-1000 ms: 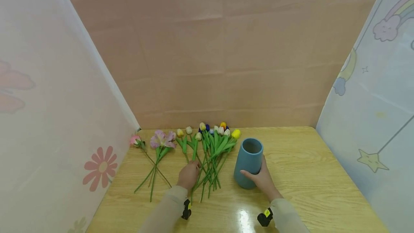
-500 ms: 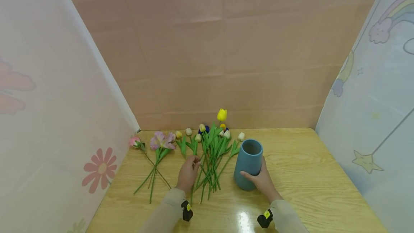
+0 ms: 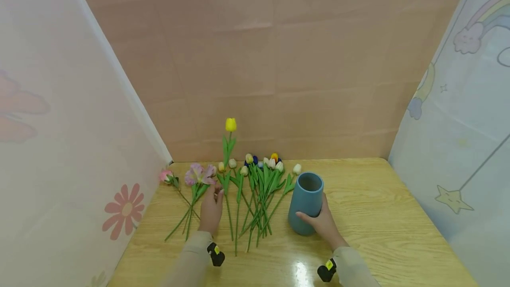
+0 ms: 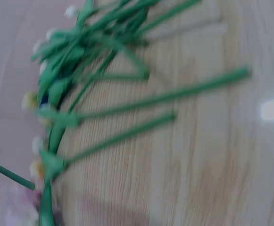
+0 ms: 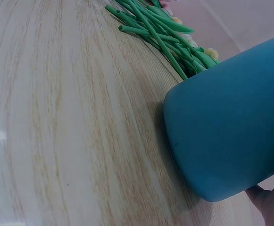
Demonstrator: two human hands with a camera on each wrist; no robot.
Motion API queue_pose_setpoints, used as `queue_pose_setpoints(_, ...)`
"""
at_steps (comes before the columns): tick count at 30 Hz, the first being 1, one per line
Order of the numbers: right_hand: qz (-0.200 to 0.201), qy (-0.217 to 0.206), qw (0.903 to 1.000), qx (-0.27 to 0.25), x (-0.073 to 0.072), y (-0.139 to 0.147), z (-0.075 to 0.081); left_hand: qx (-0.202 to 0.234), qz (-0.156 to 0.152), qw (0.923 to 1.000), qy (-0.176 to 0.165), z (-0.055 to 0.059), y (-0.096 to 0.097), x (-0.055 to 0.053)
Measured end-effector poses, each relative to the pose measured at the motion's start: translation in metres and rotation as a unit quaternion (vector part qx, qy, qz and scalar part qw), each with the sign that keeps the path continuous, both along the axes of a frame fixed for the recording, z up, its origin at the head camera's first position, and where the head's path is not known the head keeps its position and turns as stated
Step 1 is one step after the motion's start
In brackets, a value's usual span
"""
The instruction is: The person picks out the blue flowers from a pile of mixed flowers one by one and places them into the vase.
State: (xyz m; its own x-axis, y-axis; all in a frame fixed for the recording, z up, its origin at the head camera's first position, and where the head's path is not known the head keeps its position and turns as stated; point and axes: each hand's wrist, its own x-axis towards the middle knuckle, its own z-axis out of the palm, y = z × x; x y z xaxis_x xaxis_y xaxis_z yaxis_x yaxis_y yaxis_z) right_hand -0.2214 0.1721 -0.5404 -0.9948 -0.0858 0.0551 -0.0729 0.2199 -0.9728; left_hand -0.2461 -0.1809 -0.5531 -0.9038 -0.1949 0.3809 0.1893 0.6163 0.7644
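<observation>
My left hand (image 3: 211, 211) pinches the stem of a yellow tulip (image 3: 231, 125), which stands upright above the left part of the flowers. The lower end of its stem (image 4: 12, 175) pokes out beside my fingers in the left wrist view. My right hand (image 3: 326, 224) grips a blue vase (image 3: 303, 207) from its right side, thumb across the front. The vase stands upright with its mouth facing up, and its base rests on the wood in the right wrist view. Between my hands lies a pile of tulips (image 3: 264, 189) with white, cream, orange and blue heads.
Left of my left hand lie a pale purple flower (image 3: 199, 174) and a pink flower (image 3: 166, 176), their stems crossing. A white tulip (image 3: 297, 169) leans out toward the vase. The wooden table (image 3: 382, 225) meets a brown back panel (image 3: 318, 79) and printed side panels.
The left hand has drawn the yellow tulip out of the pile, raised it and carried it left. A white tulip has shifted right toward the vase. The right hand keeps its hold.
</observation>
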Motion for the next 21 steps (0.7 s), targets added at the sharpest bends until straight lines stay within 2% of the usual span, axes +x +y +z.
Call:
queue_pose_setpoints(4,-0.001,0.000,1.0000,-0.002,0.003,-0.001,0.003,-0.014,0.055,0.9983,-0.017,-0.002,-0.029,0.000)
queue_pose_setpoints(7,-0.002,-0.002,1.0000,-0.010,-0.002,0.001,-0.007,-0.023,0.087,0.9946,-0.051,-0.001,-0.047,0.005)
queue_pose_setpoints(10,-0.004,-0.003,0.9999,-0.009,-0.009,0.003,-0.021,-0.036,0.106,0.9898,-0.088,-0.001,-0.063,0.010)
queue_pose_setpoints(15,-0.010,0.003,0.9999,-0.005,-0.014,0.005,-0.031,-0.067,0.101,0.9800,-0.158,-0.008,-0.083,0.015)
queue_pose_setpoints(18,-0.010,0.005,0.9999,-0.004,-0.014,0.005,-0.031,-0.100,0.086,0.9681,-0.213,-0.013,-0.091,0.018)
queue_pose_setpoints(21,-0.008,0.004,1.0000,-0.002,-0.013,0.005,-0.029,-0.134,0.072,0.9559,-0.251,-0.018,-0.096,0.019)
